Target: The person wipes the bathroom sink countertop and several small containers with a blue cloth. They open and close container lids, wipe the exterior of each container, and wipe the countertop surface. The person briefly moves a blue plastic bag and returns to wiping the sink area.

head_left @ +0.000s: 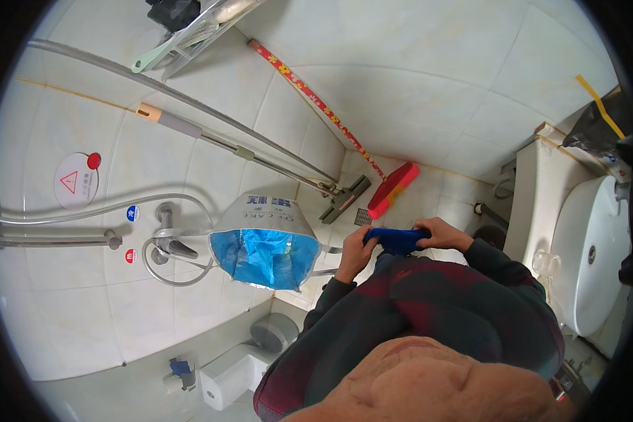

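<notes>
A deep blue cloth-like piece [399, 241] is stretched between my two hands in front of my body. My left hand [354, 256] grips its left end with the fingers closed. At its right end, my right hand [446, 234] pinches the edge between thumb and fingers. The item looks soft and folded, but its exact kind does not show. To the left of my left hand hangs a silver-grey bag [264, 211] with a bright blue lining [260, 257], its mouth wide and its straps reaching toward my left forearm.
A chrome shower mixer [170, 243] with a looped hose is on the left wall. A squeegee mop [344, 200] and a red broom [394, 190] lean in the far corner near a floor drain [363, 216]. On the right stands a white washbasin [589, 274].
</notes>
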Demonstrator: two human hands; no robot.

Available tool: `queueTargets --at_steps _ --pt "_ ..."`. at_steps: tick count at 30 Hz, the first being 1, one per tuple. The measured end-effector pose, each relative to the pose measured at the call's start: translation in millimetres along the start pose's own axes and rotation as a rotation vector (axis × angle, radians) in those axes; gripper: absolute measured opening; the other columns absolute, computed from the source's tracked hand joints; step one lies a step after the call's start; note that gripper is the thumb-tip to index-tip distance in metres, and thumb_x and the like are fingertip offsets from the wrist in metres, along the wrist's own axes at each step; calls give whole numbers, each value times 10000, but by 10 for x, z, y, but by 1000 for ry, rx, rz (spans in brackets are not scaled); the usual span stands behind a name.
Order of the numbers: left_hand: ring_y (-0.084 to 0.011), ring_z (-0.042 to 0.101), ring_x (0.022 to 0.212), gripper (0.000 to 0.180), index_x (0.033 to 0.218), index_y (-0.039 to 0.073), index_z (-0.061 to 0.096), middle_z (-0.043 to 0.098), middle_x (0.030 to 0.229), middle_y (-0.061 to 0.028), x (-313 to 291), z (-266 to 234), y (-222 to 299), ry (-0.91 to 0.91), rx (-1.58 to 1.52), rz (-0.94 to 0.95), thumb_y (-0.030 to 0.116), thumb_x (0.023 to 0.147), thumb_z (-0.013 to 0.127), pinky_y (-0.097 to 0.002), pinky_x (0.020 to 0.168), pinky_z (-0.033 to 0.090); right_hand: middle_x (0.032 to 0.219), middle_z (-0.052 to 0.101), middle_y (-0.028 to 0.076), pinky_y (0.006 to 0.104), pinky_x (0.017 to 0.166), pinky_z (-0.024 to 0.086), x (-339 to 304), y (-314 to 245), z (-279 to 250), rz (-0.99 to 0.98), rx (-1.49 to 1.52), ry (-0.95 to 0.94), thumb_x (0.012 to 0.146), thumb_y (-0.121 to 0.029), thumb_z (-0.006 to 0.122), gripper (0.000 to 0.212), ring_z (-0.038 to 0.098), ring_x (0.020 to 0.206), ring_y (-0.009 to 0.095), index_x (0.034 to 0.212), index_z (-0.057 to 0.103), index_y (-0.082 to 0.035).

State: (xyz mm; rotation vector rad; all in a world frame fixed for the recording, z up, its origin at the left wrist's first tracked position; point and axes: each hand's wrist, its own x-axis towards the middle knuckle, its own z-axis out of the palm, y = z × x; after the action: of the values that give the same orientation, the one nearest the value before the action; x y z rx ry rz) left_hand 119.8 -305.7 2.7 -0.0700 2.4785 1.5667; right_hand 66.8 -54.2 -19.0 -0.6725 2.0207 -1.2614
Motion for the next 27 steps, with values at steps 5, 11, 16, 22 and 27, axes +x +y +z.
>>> queueTargets --at_steps 5,11,16,22,27 --pt "-204 564 636 143 925 33 607 577 760 -94 311 88 58 57 35 308 43 784 629 -295 607 441 821 609 157 390 694 471 -149 147 17 33 -15 183 691 -231 678 299 600 801 336 910 589 -47" --pt "-290 578 714 133 879 61 630 568 781 -112 682 34 52 -1 203 383 107 762 671 -347 616 442 778 606 125 426 655 464 -112 193 -94 123 -459 390 677 -313 717 307 598 762 333 854 610 -85" --pt "-296 578 737 136 868 43 617 573 779 -112 1044 -183 64 5 166 425 106 763 675 -344 649 451 687 598 138 428 583 432 87 -87 -280 192 -332 376 726 -443 684 383 584 678 354 783 617 -70" --pt "-253 588 757 154 923 18 608 602 834 -129 1716 -431 554 4 33 533 70 781 637 -338 695 455 717 583 159 384 614 445 216 -587 -913 115 -50 503 744 -287 624 260 572 668 301 851 609 -50" --pt "-113 564 638 113 935 -14 612 606 708 -62 2324 -620 1648 88 -190 582 36 842 571 -239 595 449 807 599 152 393 654 471 231 -1327 -1888 -168 -637 964 730 -245 671 274 591 741 327 919 589 -64"
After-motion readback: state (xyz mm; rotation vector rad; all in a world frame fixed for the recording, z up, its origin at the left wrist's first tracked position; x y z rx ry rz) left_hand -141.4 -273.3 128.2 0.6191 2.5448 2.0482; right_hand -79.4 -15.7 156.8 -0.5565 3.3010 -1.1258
